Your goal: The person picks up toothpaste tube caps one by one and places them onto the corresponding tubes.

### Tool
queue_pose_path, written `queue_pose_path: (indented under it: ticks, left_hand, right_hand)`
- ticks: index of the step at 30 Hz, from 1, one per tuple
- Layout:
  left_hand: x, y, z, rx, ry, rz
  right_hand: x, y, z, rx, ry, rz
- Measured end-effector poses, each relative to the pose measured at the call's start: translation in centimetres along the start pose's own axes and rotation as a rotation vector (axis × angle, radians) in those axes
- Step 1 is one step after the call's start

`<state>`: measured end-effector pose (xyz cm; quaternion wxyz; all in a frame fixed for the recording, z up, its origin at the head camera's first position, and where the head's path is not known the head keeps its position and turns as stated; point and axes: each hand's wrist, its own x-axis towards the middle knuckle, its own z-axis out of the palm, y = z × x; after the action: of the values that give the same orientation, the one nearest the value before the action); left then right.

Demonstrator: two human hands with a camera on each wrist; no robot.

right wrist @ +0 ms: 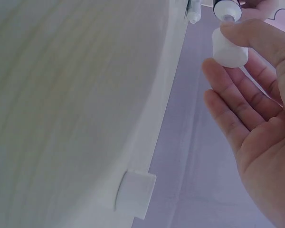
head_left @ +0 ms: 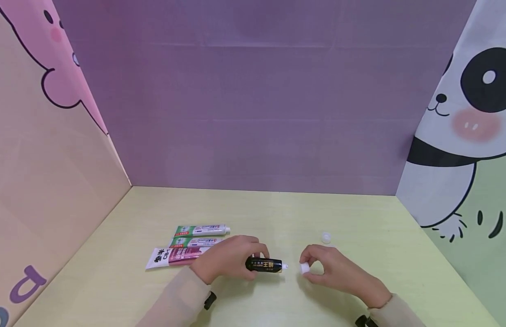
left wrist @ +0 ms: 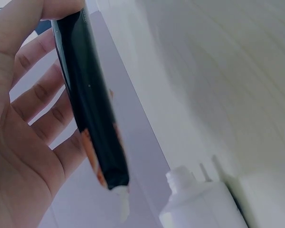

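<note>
My left hand (head_left: 230, 260) grips a black toothpaste tube (head_left: 269, 265) with gold lettering, held level above the table. Its bare white nozzle (head_left: 285, 266) points right. In the left wrist view, the thumb lies over one end of the dark tube (left wrist: 88, 90), and the nozzle end slants downward. To the right, my right hand (head_left: 338, 270) pinches a small white cap (head_left: 304, 267) between thumb and fingers, a short gap from the nozzle. The right wrist view shows this cap (right wrist: 230, 50) under the thumb, with the other fingers extended.
Left of the left hand lie a pink-and-white toothpaste tube (head_left: 186, 255), partly hidden, and two green-and-white tubes (head_left: 201, 230). A loose white cap (head_left: 326, 237) rests on the table behind the right hand. Printed panels and a purple wall (head_left: 269, 113) surround the pale table (head_left: 351, 213).
</note>
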<state>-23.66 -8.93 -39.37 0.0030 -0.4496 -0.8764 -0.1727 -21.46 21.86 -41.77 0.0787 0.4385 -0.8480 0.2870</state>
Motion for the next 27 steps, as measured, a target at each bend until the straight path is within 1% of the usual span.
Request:
queue_pose_path:
  ticks: [7, 17, 21, 27]
  left_hand:
    - [0.5, 0.3, 0.2, 0.002, 0.001, 0.016]
    - [0.9, 0.5, 0.4, -0.022, -0.019, 0.016]
    - [0.9, 0.6, 0.5, -0.025, -0.016, 0.012]
    - [1.0, 0.8, 0.6, -0.032, -0.008, 0.024]
  right_hand:
    - [0.3, -0.2, 0.4, 0.039, 0.005, -0.029]
    - [0.8, -0.5, 0.8, 0.047, 0.016, -0.023]
    - [0.9, -0.6, 1.0, 0.047, 0.015, -0.021]
    - [1.1, -0.7, 1.3, 0.047, 0.025, -0.039]
